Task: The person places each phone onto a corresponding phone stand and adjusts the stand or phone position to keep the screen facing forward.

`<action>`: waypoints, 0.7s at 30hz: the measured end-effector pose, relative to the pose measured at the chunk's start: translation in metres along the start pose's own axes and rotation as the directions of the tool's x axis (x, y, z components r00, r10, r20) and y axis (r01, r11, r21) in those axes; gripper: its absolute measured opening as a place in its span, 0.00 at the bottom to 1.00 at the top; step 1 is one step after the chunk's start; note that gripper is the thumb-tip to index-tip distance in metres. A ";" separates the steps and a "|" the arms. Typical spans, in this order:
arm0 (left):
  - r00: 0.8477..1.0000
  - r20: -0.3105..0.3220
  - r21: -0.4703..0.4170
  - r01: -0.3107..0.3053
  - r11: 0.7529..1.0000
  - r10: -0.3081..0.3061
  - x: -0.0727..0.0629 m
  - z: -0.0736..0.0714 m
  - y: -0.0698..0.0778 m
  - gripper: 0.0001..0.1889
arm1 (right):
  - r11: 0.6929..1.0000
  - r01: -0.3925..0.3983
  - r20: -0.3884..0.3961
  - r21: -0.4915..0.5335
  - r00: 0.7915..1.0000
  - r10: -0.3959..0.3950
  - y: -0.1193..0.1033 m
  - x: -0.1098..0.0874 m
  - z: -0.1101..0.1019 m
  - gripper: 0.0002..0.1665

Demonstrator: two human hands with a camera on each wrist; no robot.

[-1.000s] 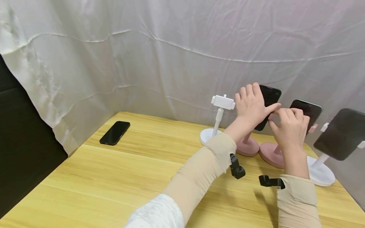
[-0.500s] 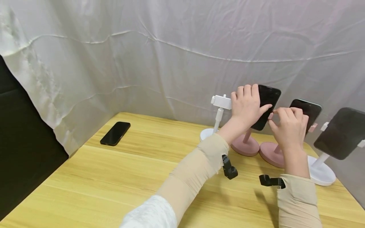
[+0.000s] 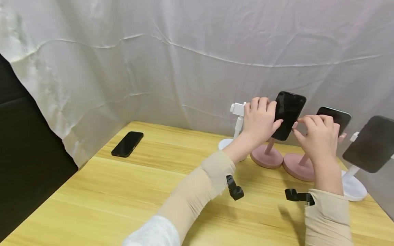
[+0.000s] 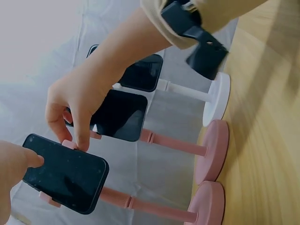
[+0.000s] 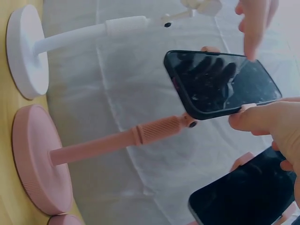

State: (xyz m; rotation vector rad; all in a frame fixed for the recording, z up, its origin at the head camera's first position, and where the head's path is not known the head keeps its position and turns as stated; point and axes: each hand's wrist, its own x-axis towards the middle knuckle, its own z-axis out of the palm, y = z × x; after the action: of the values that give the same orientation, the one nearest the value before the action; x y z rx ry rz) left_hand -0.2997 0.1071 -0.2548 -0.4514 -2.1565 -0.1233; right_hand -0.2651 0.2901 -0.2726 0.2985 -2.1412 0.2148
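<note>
A black phone [image 3: 289, 111] sits tilted in the clamp of a pink phone stand [image 3: 266, 157]. My right hand [image 3: 321, 138] pinches the small pink clamp arm [image 4: 69, 144] at the phone's right edge between thumb and forefinger. At the left edge is my left hand [image 3: 258, 118], its fingers loosely extended and its thumb overlapping the screen in the head view. In the right wrist view, a left-hand digit [image 5: 253, 44] comes down at the phone's edge, and the screen reflects a hand.
An unloaded white stand [image 3: 237, 129] is partly behind my left hand. On the right, a second pink stand [image 3: 297, 167] and a white stand [image 3: 354, 188] each hold a phone. Another phone [image 3: 127, 144] lies flat on the wooden table [image 3: 147, 191]. A grey curtain hangs behind.
My left hand has drawn left across the phone, uncovering more of the screen, and its thumb has moved away from my right hand. My right hand stays at the clamp.
</note>
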 end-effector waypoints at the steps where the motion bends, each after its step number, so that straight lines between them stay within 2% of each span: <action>1: 1.000 -0.002 -0.005 -0.008 1.000 0.008 -0.002 -0.001 -0.001 0.27 | 1.000 -0.008 0.014 0.000 1.000 0.008 0.000 0.000 -0.002 0.18; 6: 0.999 0.033 -0.026 -0.043 0.999 0.044 -0.016 -0.010 -0.008 0.25 | 0.999 -0.039 0.087 -0.008 0.995 0.040 0.001 0.000 -0.010 0.17; 10: 0.997 0.048 -0.048 -0.062 0.997 0.064 -0.025 -0.016 -0.013 0.24 | 0.999 -0.044 0.105 -0.015 0.993 0.045 0.001 0.001 -0.013 0.15; 18: 0.993 -0.037 -0.040 -0.113 0.993 0.111 -0.042 -0.020 -0.022 0.20 | 0.998 -0.065 0.084 0.005 0.994 0.064 -0.002 0.005 -0.023 0.12; 21: 0.992 -0.033 -0.058 -0.124 0.991 0.122 -0.048 -0.023 -0.026 0.21 | 0.999 -0.054 0.052 0.010 0.997 0.053 -0.005 0.007 -0.028 0.11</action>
State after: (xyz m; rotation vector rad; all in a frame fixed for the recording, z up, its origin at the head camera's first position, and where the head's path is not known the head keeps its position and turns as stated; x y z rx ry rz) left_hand -0.2666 0.0641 -0.2776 -0.6122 -2.0943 -0.1251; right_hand -0.2451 0.2924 -0.2513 0.2558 -2.2010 0.2523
